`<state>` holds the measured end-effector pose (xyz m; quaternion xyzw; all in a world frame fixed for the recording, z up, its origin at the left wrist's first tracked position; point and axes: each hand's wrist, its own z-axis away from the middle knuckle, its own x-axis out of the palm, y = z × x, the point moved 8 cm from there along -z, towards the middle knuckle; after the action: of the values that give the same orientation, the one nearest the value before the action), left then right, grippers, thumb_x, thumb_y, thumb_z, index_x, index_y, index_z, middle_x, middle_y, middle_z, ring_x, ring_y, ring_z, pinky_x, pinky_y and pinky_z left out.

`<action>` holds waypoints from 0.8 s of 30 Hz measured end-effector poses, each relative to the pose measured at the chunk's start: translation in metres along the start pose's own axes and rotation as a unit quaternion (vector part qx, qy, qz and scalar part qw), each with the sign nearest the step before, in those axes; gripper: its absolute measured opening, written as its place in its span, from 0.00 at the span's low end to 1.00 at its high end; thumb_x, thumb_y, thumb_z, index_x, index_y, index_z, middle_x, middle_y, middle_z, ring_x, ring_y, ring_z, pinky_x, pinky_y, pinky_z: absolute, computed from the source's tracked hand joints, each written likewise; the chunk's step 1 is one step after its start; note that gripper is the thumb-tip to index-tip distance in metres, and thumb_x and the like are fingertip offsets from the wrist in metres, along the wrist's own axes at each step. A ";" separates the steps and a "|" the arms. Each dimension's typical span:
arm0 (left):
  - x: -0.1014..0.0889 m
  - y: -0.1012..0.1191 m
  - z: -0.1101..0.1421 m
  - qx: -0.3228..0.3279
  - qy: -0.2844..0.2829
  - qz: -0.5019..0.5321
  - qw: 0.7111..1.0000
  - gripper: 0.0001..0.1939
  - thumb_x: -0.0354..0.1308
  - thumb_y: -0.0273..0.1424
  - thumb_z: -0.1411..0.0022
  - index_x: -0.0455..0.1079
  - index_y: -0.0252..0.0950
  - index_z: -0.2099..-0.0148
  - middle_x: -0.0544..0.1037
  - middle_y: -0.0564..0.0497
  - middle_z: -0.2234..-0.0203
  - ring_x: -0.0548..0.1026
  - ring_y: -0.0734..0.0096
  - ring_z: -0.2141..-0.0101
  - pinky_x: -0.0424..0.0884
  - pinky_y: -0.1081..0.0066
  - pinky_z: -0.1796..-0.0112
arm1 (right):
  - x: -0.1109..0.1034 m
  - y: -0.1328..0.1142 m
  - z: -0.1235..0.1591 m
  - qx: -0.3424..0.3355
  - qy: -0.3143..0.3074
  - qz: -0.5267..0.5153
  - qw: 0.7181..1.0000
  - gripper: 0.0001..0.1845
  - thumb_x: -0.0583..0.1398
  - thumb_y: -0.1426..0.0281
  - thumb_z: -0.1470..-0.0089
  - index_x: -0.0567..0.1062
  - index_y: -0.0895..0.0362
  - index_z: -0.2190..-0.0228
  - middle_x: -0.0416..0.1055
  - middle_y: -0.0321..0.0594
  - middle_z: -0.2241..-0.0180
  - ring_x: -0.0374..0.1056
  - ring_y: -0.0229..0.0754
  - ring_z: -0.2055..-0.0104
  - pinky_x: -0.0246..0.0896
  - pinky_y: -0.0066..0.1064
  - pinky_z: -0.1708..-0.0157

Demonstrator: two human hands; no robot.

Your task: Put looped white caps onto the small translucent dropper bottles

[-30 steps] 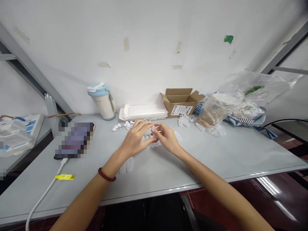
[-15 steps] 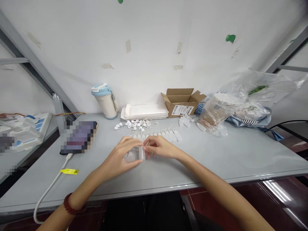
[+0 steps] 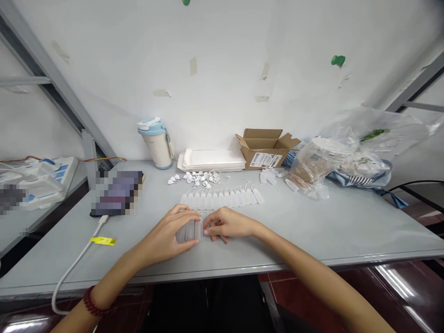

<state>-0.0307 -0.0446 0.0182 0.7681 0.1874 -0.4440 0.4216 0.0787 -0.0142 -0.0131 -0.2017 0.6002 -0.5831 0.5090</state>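
Observation:
Several translucent plastic pieces point(image 3: 190, 231) lie side by side at the middle of the table. My left hand point(image 3: 169, 234) curves around them, its thumb at the near ends and its fingers at the far ends. My right hand point(image 3: 225, 224) is at their right edge with fingers bent and pressed together. Whatever those fingertips pinch, if anything, is hidden. Just beyond both hands runs a row of whitish, looped tags point(image 3: 224, 198). Behind the row sits a scatter of small white caps point(image 3: 199, 177), some with thin cords.
On the grey table point(image 3: 294, 231) a phone point(image 3: 120, 192) with a white cable point(image 3: 78, 259) lies left. A cup point(image 3: 156, 143), a stack of white trays point(image 3: 213, 159) and an open cardboard box point(image 3: 265, 150) stand along the wall. Loose translucent pieces point(image 3: 270, 176) and a plastic bag point(image 3: 312, 171) are right.
The translucent piece held raised between my hands is now lower, lined up with the others under my left hand. Both hands have shifted slightly towards me, uncovering more of the tag row.

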 end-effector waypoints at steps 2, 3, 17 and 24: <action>0.000 0.000 0.000 0.002 -0.002 -0.001 1.000 0.19 0.61 0.32 0.47 0.68 0.39 0.51 0.75 0.47 0.54 0.65 0.56 0.49 0.70 0.59 0.52 | 0.001 0.000 -0.001 0.003 0.000 -0.005 1.000 0.09 0.59 0.68 0.45 0.74 0.62 0.66 0.70 0.32 0.78 0.59 0.26 0.87 0.57 0.21 0.81; 0.001 0.000 0.001 0.003 -0.003 -0.001 1.000 0.19 0.61 0.32 0.47 0.68 0.39 0.51 0.75 0.47 0.54 0.65 0.56 0.48 0.70 0.59 0.51 | 0.001 0.000 -0.001 0.004 0.001 -0.009 1.000 0.09 0.59 0.68 0.46 0.74 0.62 0.66 0.70 0.32 0.78 0.59 0.26 0.87 0.57 0.21 0.81; -0.003 -0.005 0.003 0.001 0.009 0.004 1.000 0.21 0.62 0.32 0.48 0.68 0.40 0.50 0.75 0.46 0.53 0.65 0.55 0.48 0.69 0.57 0.51 | 0.000 0.000 -0.001 0.010 0.014 -0.005 1.000 0.12 0.60 0.65 0.46 0.74 0.62 0.65 0.71 0.32 0.79 0.58 0.26 0.87 0.57 0.21 0.80; -0.004 -0.003 -0.001 0.008 -0.006 0.006 1.000 0.20 0.62 0.35 0.46 0.67 0.39 0.50 0.74 0.46 0.53 0.64 0.56 0.48 0.67 0.59 0.50 | -0.004 0.001 0.000 0.008 0.015 -0.019 1.000 0.11 0.60 0.66 0.47 0.74 0.62 0.66 0.70 0.32 0.79 0.58 0.26 0.88 0.57 0.21 0.81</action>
<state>-0.0343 -0.0422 0.0209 0.7696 0.1770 -0.4479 0.4192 0.0801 -0.0107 -0.0129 -0.2000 0.5992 -0.6007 0.4900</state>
